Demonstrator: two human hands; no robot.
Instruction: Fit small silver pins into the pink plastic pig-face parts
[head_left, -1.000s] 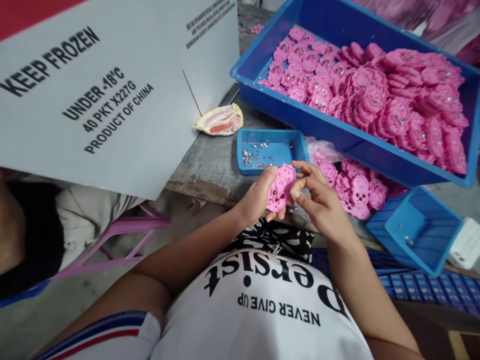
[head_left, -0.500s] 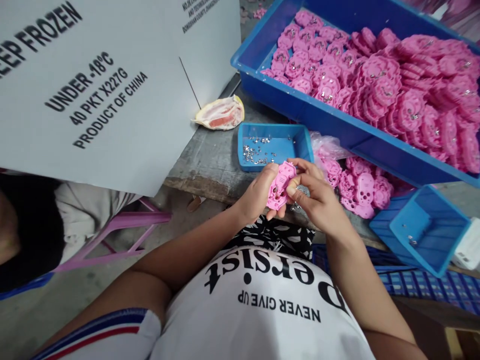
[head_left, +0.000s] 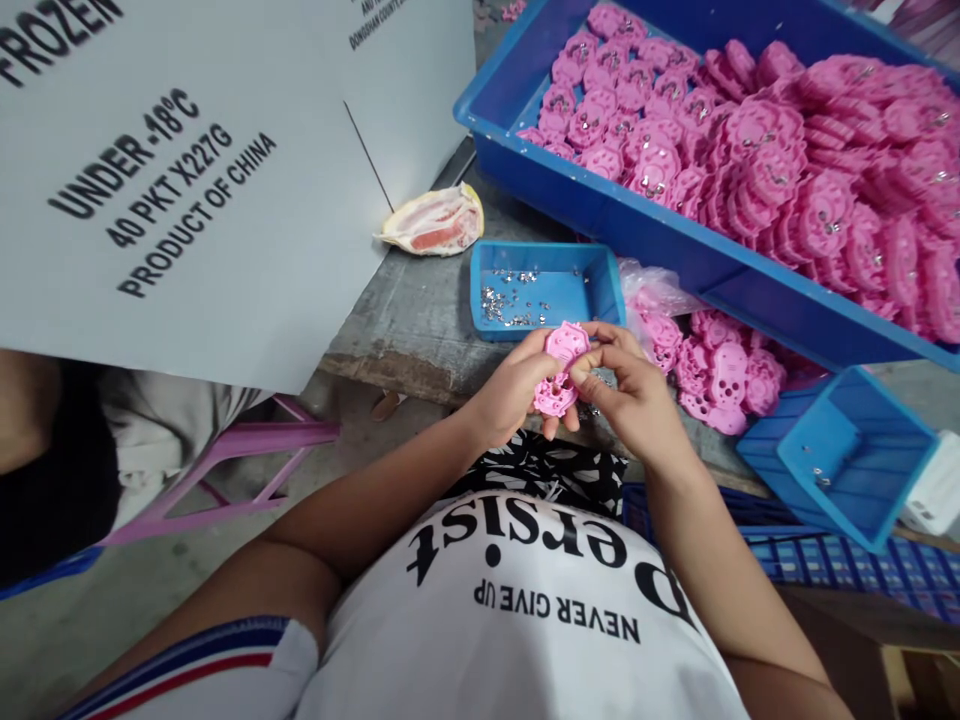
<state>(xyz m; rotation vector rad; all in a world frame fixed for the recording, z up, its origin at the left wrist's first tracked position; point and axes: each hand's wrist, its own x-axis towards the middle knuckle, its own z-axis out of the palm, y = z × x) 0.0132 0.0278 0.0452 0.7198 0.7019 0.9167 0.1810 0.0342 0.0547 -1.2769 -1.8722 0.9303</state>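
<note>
My left hand (head_left: 511, 392) grips a pink plastic part (head_left: 561, 368) with holes, held up at the table's near edge. My right hand (head_left: 628, 395) is closed against the part's right side, thumb and forefinger pinched on its face; whatever small piece sits under the fingertips is hidden. Just beyond the hands lies a small blue tray (head_left: 546, 290) scattered with tiny metal pieces. A loose heap of the same pink parts (head_left: 712, 370) rests on the table to the right of my hands.
A large blue bin (head_left: 637, 235) full of pink parts fills the upper right. A tilted blue box (head_left: 847, 460) sits at the right edge. A white "KEEP FROZEN" carton (head_left: 187, 180) stands at left, a fruit peel (head_left: 431, 225) beside it. Another person's clothing (head_left: 45, 470) shows at far left.
The pink part has turned a little in my hands, its face now more toward the camera. My right fingers shifted on it. The view drifted slightly.
</note>
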